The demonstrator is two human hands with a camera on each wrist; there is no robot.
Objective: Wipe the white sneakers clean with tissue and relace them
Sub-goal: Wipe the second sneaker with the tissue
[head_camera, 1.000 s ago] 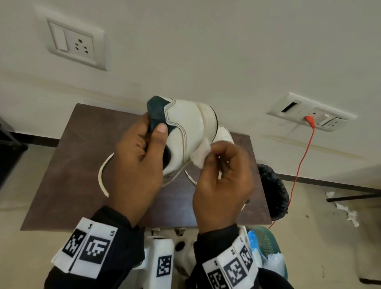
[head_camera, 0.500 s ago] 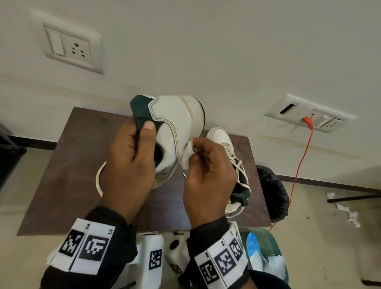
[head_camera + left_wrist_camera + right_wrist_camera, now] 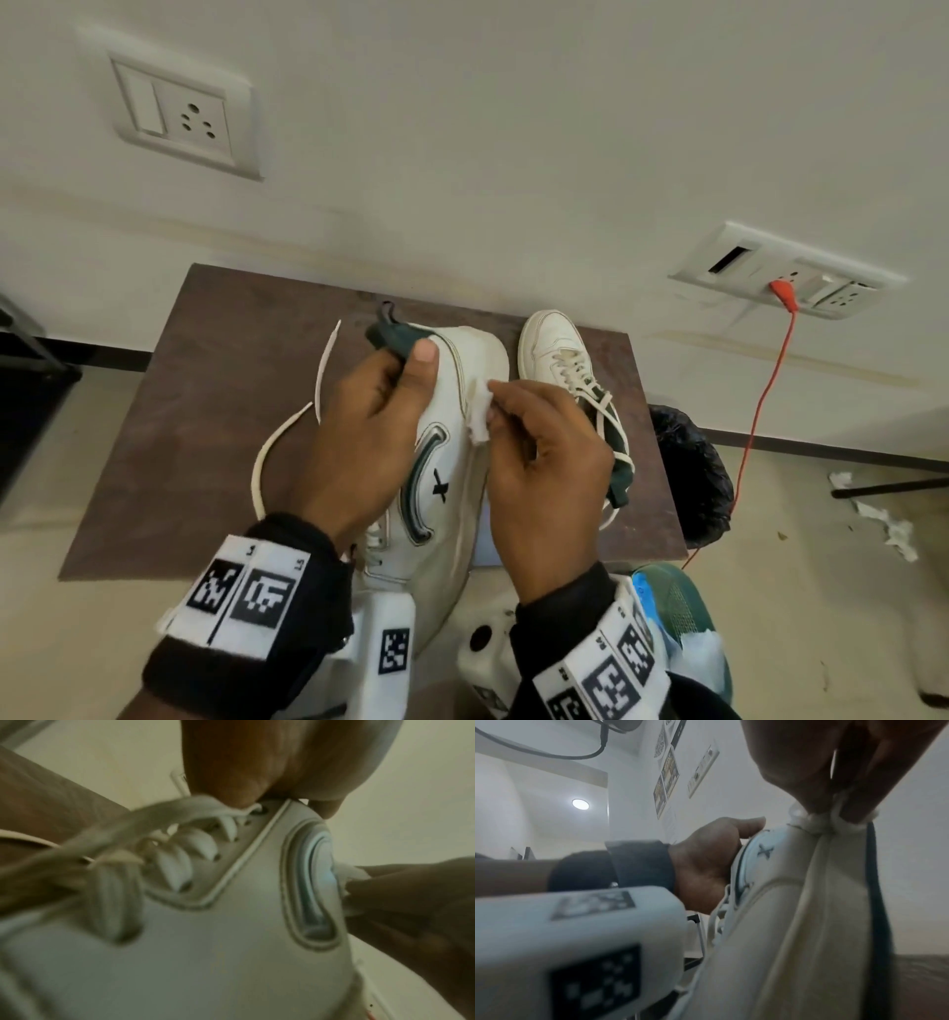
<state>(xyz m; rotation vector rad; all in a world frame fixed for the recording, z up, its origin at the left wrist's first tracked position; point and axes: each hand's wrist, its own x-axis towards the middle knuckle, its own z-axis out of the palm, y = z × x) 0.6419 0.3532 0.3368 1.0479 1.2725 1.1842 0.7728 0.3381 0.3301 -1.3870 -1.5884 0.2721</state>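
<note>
On the far left of the brown desk [image 3: 169, 411] a loose white lace [image 3: 287, 437] lies curled, one end reaching toward the wall. Just right of it, the left hand [image 3: 359, 442] holds a white sneaker [image 3: 447, 488] above the desk's near edge, heel up and toe pointing down toward the person; its grip is curled round the dark green collar [image 3: 393, 339], thumb pressed on the outer side. From the left wrist view the fingers [image 3: 231, 780] curl over the top eyelets, where laces are partly threaded. A green curved stripe and a small cross mark show on the sneaker's side. Right of that, the right hand [image 3: 544, 462] has its grip pinched on a small wad of white tissue [image 3: 480, 416], which touches the sneaker's sole edge near the heel. Further right, a second white sneaker [image 3: 560, 360] lies on the desk, laced, toe toward the wall. Beyond the desk's right edge sits a black bag [image 3: 688, 478], and a red cable [image 3: 765, 390] hangs from a wall socket [image 3: 791, 272]. Scraps of white paper [image 3: 883, 519] lie on the floor at far right.
</note>
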